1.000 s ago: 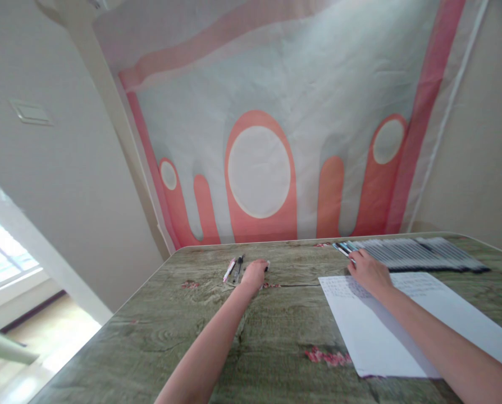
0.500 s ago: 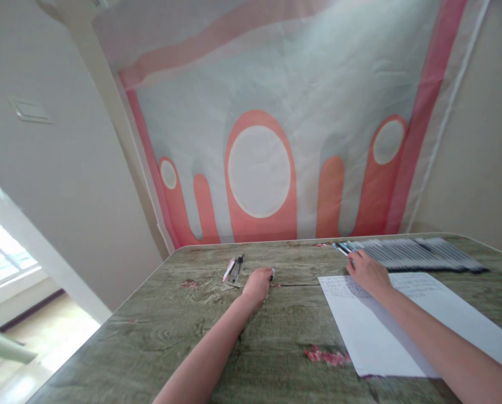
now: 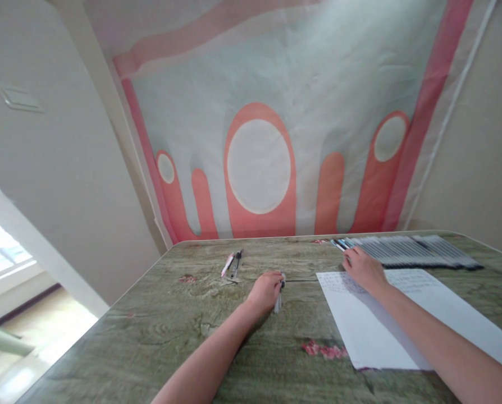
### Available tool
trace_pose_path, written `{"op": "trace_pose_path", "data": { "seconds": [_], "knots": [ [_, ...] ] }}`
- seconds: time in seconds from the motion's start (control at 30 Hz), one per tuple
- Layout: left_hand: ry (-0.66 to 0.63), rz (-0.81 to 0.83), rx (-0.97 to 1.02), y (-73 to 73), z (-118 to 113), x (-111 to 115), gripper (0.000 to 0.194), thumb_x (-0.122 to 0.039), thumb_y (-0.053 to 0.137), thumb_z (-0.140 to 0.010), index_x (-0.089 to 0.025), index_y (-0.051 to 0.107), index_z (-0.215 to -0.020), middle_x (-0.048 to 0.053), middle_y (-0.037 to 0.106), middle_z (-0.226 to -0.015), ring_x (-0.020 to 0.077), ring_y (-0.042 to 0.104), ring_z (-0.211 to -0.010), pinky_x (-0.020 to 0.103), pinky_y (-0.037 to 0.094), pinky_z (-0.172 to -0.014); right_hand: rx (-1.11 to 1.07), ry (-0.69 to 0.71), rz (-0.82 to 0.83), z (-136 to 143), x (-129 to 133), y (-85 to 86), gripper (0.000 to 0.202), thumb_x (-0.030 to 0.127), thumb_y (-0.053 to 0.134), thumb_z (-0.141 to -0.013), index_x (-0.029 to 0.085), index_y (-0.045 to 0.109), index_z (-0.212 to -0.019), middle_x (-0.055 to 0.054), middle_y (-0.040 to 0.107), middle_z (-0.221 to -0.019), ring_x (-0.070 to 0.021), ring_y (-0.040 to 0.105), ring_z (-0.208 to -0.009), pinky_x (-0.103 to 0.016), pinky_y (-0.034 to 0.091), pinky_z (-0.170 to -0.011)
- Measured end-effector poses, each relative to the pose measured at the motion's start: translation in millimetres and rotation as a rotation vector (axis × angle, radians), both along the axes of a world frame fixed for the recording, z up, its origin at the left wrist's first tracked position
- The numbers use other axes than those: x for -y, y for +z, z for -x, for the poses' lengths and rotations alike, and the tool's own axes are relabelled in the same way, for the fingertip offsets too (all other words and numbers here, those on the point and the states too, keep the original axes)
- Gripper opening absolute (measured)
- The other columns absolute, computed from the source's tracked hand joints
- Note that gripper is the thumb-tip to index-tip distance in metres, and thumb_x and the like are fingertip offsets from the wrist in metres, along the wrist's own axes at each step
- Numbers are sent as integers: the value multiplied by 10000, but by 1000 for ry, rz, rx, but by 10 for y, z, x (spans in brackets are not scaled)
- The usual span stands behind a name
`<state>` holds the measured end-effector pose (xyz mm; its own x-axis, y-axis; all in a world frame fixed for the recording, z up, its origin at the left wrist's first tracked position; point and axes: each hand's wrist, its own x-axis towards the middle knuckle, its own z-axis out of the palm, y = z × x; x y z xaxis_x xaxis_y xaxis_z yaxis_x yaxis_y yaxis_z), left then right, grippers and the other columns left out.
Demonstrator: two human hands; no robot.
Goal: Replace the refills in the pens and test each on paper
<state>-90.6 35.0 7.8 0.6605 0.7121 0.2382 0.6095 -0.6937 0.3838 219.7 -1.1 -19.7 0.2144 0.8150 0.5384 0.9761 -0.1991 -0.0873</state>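
Observation:
My left hand [image 3: 266, 293] is over the middle of the table, its fingers closed on a clear pen [image 3: 278, 302] with a dark end. The pen's clear barrel points toward me beyond the fingertips. My right hand [image 3: 364, 270] is at the left end of a long row of pens [image 3: 406, 251], fingers curled and touching several blue and dark pens [image 3: 342, 244] there. Its fingertips are partly hidden. Beneath the right wrist and forearm lies a white sheet of paper [image 3: 386, 331] with handwriting along its top.
Left of my left hand, a white and pink pen [image 3: 227, 265] lies beside a black and clear pen [image 3: 236, 264]. All rests on a wood-patterned table [image 3: 150, 331]. A patterned pink and grey hanging [image 3: 305, 101] stands behind the far edge.
My left hand has moved slightly right, and the pen in it now shows, pointing toward me. My right hand stays at the pen row. The view has shifted a little.

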Motion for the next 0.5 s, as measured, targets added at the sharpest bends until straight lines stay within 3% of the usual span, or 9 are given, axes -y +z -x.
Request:
{"op": "trace_pose_path", "data": {
  "seconds": [0.13,0.33,0.5],
  "knots": [
    [22,13,29,-6,-13,16,304,-160,437,-809,-216,607,-1054,32,607,-1099,147,517,-1045,247,361,-946,-29,131,16,124,27,129,179,215,414,-826,193,579,-891,-46,591,-934,-157,560,-740,-261,372,-592],
    [107,52,126,-52,-6,-9,289,-217,500,-768,-166,575,-1043,59,604,-994,149,567,-869,265,438,-824,-139,553,139,676,143,390,209,201,416,-827,196,609,-908,-35,614,-884,-151,566,-792,-265,417,-722],
    [136,66,135,-37,-7,32,400,-242,591,-688,-173,538,-1079,58,574,-990,159,555,-842,287,448,-790,-137,830,177,1201,134,379,312,131,468,-780,198,575,-1065,-66,599,-1074,-194,510,-1008,-337,392,-873]
  ]
}}
